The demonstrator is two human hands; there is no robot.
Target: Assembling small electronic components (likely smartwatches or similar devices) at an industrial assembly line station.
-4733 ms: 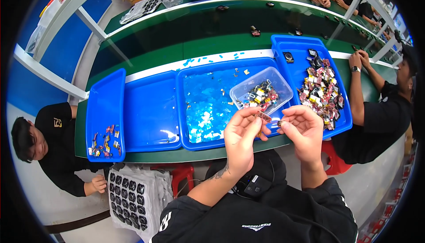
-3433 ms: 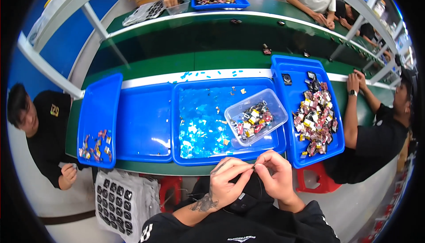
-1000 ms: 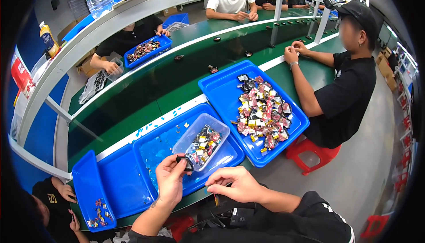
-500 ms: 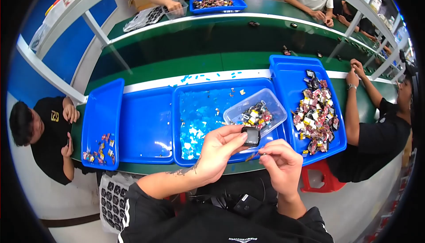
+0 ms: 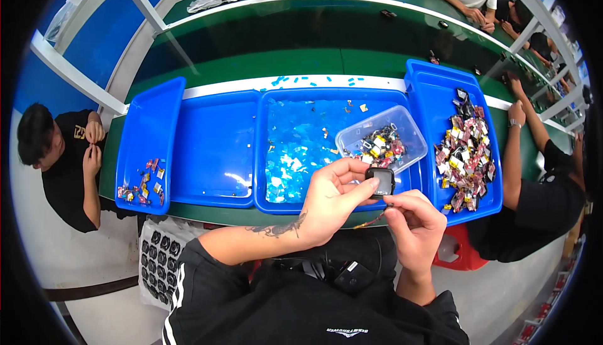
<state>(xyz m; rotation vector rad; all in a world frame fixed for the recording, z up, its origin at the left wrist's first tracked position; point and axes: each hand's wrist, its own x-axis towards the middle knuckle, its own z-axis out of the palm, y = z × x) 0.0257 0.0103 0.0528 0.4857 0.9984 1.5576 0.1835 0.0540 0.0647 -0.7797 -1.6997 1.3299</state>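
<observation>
While our left hand (image 5: 336,200) pinches a small black square part (image 5: 380,182) between thumb and fingers, our right hand (image 5: 414,226) closes its fingertips on a thin reddish strip (image 5: 372,221) just below that part — both grips are shut, one on the part, one on the strip. We hold the pair in front of the near edge of the middle blue tray (image 5: 314,204), over the green bench rim.

Taking the middle blue tray as our mark:
- inside it, toward its right end, sits a clear plastic tub (image 5: 380,139) of small mixed parts, just beyond the black part;
- its floor is strewn with pale foil-like scraps (image 5: 290,156);
- to its right stands a blue tray heaped with wrapped pieces (image 5: 465,150);
- to its left lies a bare blue tray (image 5: 217,150), and beyond that a narrow one with a few small pieces (image 5: 141,188).

A seated person (image 5: 63,156) works at the far left of the trays, another (image 5: 540,182) at the far right with an arm on the bench.

We judge the step in hand to be work on the part itself — peeling or fitting the strip at its lower edge; we cannot tell which, the join being too small to read. The next move, as we read it, calls for a steady left pinch and a fine pull or press from the right fingertips, kept close to the part so the strip neither tears nor slips.
</observation>
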